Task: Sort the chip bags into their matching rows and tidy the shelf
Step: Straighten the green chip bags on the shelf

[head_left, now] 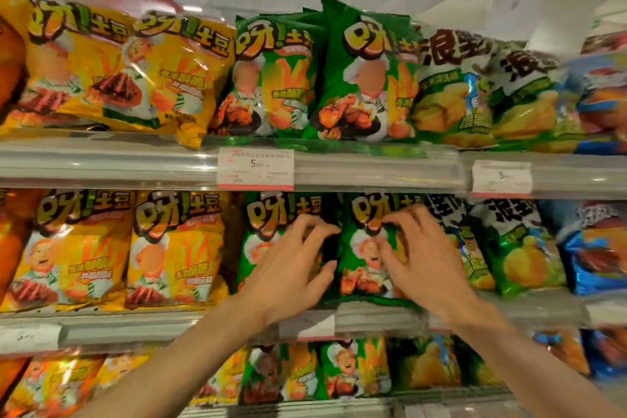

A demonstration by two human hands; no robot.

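Left hand (291, 268) fingers curled on left green bag (268, 241); right hand (417, 258) pinches right green bag (363, 248). Risk: tugging tips neighbours off shelf (373, 316).

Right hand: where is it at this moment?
In the head view, the right hand is at the middle shelf, fingers on a green chip bag, just right of the left hand.
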